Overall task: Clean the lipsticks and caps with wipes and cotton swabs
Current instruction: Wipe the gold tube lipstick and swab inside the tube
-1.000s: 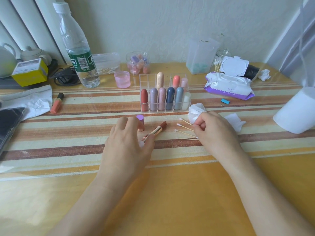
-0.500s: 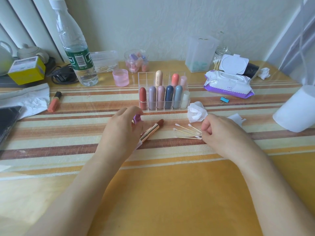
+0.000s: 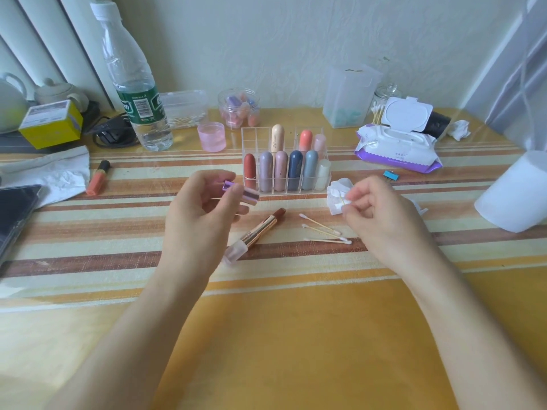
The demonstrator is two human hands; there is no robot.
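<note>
Purple cap [image 3: 241, 193] and cotton swab [image 3: 343, 199] held above the striped table [image 3: 88, 232].
Left hand [image 3: 201, 216] grips the cap; right hand [image 3: 381, 216] pinches the cotton swab; the open lipstick [image 3: 257, 235] lies between them. Bottle's green label [image 3: 139, 106]: unreadable.

Left hand [image 3: 201, 214] raised, fingers curled, pinching; right hand [image 3: 381, 217] same.

Single head view, wide-angle, facing forward-down over near table [image 3: 296, 335], toward wall [image 3: 266, 39].
</note>
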